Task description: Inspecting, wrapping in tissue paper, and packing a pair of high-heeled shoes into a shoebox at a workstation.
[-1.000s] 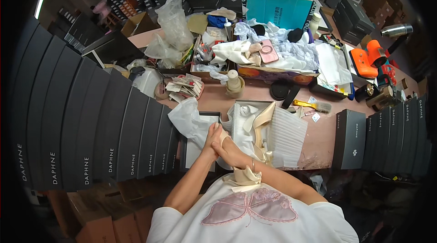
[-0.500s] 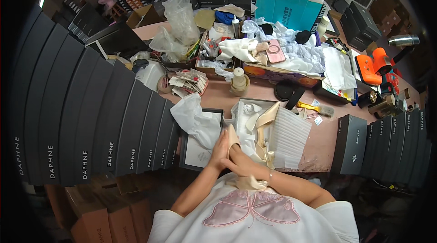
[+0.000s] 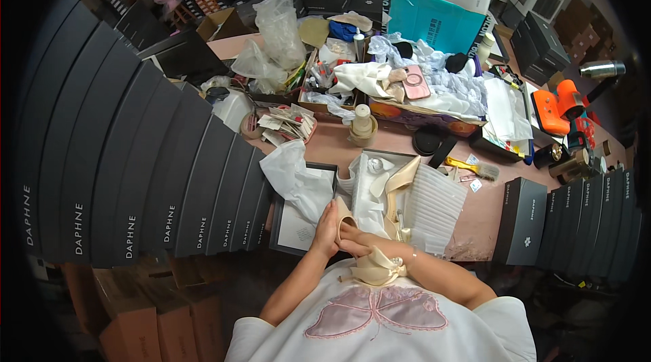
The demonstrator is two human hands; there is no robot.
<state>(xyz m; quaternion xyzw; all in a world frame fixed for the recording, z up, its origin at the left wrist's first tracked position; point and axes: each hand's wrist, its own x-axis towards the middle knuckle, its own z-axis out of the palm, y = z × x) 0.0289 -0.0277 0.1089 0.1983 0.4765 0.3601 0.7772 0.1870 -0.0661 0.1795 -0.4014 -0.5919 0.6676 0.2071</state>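
Note:
A beige shoe with a cream satin bow (image 3: 380, 266) is held close to my body, its pale end (image 3: 344, 211) pointing away from me. My left hand (image 3: 327, 232) wraps round its left side. My right hand (image 3: 357, 240) grips it from the right, with some fingertips hidden at the shoe's opening. Just beyond my hands, the matching beige shoe (image 3: 392, 200) lies on its side in an open shoebox (image 3: 386, 153) lined with white paper. Left of it is a dark box lid (image 3: 288, 243) with crumpled white tissue (image 3: 295, 171) across it.
Dark shoeboxes (image 3: 135, 158) stand in rows at left and right (image 3: 522, 219). A ribbed white foam sheet (image 3: 437, 207) lies beside the open box. Beyond are a yellow-handled brush (image 3: 478, 169), a bottle in a cup (image 3: 363, 125), and a carton with cloths and a pink phone (image 3: 416, 82).
The shoe and both hands have come slightly nearer my body. The shoe has turned, so its bow shows more fully beside my right wrist.

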